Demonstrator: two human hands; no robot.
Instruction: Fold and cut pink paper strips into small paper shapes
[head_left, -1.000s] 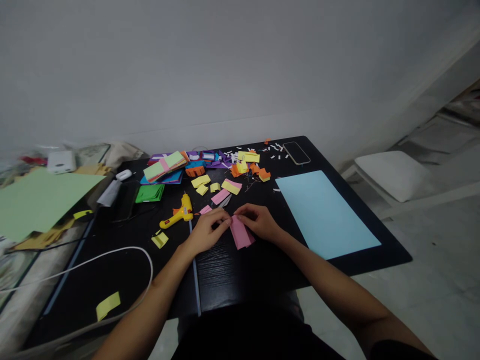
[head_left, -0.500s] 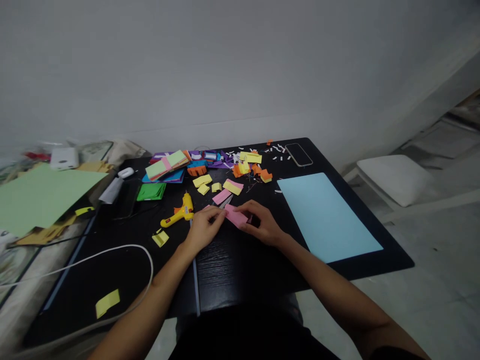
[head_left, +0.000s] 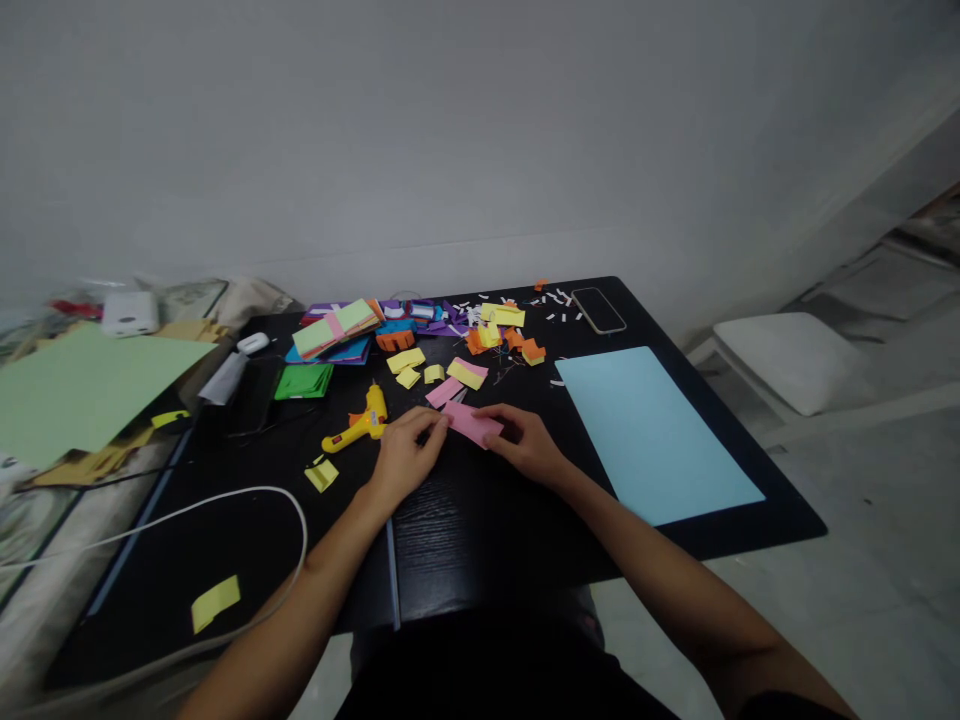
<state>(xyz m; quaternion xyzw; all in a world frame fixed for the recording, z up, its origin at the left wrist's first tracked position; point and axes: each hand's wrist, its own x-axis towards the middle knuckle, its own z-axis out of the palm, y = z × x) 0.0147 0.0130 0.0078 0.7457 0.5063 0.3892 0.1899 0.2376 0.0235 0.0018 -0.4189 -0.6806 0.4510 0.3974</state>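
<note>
So you've got a plain grey wall [head_left: 480,150] past the far edge of your black table [head_left: 465,540], white seat [head_left: 780,355] off right, pale floor [head_left: 847,600], and pretty dim light.

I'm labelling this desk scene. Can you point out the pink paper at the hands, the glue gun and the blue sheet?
Pink paper [head_left: 472,423]: head view, middle of its upper face.
Glue gun [head_left: 367,423]: head view, its yellow body.
Blue sheet [head_left: 660,436]: head view, middle of its surface.
</note>
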